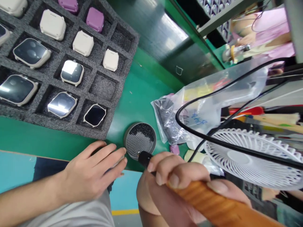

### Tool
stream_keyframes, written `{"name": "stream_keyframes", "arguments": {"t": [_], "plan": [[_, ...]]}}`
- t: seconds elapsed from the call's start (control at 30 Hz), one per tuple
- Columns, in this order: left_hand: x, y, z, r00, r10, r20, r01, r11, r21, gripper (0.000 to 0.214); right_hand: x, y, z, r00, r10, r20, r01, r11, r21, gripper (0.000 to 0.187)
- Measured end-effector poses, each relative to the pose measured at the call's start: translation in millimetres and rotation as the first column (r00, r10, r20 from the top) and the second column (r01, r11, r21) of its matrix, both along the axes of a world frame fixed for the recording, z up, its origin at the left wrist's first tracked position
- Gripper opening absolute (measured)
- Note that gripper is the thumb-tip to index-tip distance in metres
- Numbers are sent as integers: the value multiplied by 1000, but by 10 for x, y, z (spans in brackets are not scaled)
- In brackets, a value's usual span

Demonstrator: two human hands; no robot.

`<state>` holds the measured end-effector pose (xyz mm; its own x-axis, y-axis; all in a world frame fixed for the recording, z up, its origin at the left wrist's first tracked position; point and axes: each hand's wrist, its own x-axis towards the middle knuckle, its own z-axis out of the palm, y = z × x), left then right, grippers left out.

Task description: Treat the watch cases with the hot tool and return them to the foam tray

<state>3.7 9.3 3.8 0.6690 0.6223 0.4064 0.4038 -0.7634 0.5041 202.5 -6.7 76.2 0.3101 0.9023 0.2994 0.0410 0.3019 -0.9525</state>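
My right hand (180, 176) is wrapped round an electric screwdriver (201, 201) with an orange-brown, wood-grained body and black nose. Its tip meets the near rim of a round grey dish (154, 145), filled with many tiny silvery and dark pieces that look like screws. My left hand (94, 170) rests at the green table's near edge, left of the dish. Its fingers are curled over something mostly hidden beneath them. Beyond it lies a dark grey foam tray (99, 130) holding watch cases: dark-screened ones, such as this small watch (95, 115), plus white and purple ones.
Right of the dish lie a clear plastic bag (189, 110) and a small purple piece (174, 149). A white fan (246, 157) stands at the right, with a black cable (181, 118) looping past it. Another person's pink sleeve (272, 23) shows behind a metal frame.
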Motion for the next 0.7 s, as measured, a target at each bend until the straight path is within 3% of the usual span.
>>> {"name": "stream_keyframes", "arguments": {"t": [0.07,0.17,0.27,0.37,0.53,0.63,0.7], "plan": [[-11,3,-4,999,-37,5,37,999,4,35,-9,37,43,1000,9,20,-8,998,-59,23],[6,-13,-27,1000,25,5,-25,1000,15,30,-17,117,71,1000,-3,31,6,995,-100,21],[31,-34,-43,996,83,-13,-82,996,31,27,-62,178,31,999,-41,23,42,999,-31,25],[19,-34,-30,998,53,-39,-52,999,4,30,-102,200,-17,996,-89,8,89,996,27,35],[-34,1,3,999,-38,-21,37,998,-47,35,-94,161,-54,999,-23,36,24,999,-33,29],[-23,6,-12,1000,2,3,-2,1000,-30,29,-91,75,-91,990,-141,7,141,988,62,26],[-3,-2,-29,999,40,13,-40,999,-6,25,-84,5,-108,993,-119,6,118,990,74,24]]}}
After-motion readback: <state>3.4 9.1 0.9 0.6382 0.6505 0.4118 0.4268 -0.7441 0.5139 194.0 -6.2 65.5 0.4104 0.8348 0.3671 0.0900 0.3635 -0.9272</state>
